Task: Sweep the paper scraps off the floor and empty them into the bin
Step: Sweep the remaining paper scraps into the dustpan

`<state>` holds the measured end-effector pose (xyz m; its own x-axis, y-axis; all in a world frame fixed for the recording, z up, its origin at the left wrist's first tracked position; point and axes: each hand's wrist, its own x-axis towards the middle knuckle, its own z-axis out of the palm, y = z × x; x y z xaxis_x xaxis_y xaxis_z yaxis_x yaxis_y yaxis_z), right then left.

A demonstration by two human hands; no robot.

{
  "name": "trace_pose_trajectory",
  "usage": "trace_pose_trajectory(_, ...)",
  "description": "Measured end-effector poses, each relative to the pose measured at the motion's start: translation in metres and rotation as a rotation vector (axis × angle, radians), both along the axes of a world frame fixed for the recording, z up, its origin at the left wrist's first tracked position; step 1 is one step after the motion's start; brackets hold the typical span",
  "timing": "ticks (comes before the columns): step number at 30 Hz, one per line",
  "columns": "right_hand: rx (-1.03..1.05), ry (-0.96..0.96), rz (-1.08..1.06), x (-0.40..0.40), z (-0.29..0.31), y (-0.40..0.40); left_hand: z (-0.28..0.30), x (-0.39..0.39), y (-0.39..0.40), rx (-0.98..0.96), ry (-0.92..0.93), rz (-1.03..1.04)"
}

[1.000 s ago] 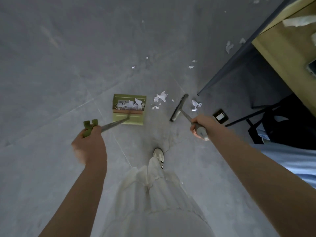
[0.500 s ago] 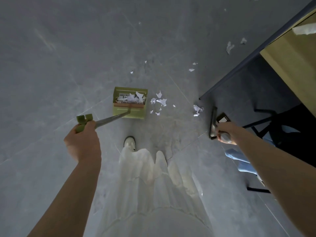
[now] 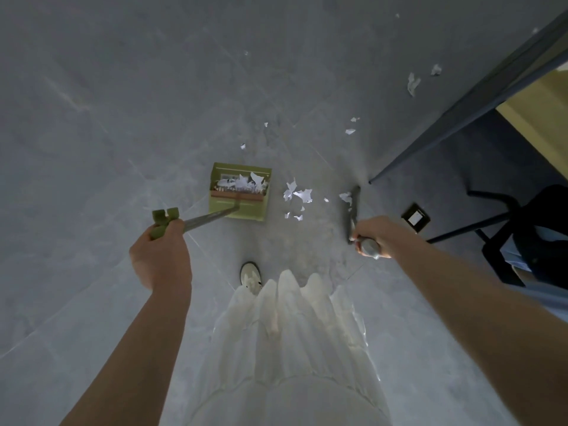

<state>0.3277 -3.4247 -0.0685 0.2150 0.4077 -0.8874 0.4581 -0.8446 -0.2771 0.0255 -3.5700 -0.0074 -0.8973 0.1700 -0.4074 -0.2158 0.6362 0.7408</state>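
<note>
A green long-handled dustpan stands on the grey floor with white paper scraps inside it. My left hand grips the green top of its handle. Just right of the pan lies a cluster of torn paper scraps. My right hand grips the grey handle of a broom. The dark broom head sits on the floor right of that cluster, with one scrap against its left side. More scraps lie farther away, and larger ones near the desk. No bin is in view.
A desk with a dark frame leg and a yellow-green panel fills the upper right. A black chair stands beneath it. A small dark box lies on the floor. My shoe and white skirt are below centre.
The broom head has swung from far right back left, pushing a scrap toward the cluster beside the dustpan. The dustpan has stayed in place in my left hand.
</note>
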Motion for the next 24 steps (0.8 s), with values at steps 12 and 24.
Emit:
trace_pose_trajectory(12, 0.074, 0.083, -0.081, -0.115, 0.039, 0.027, 0.005, -0.091, 0.030, -0.009, -0.008, -0.009)
trace_pose_trajectory(24, 0.229, -0.167, 0.519, -0.175, 0.037, 0.094, 0.012, -0.126, 0.072, 0.017, 0.003, 0.105)
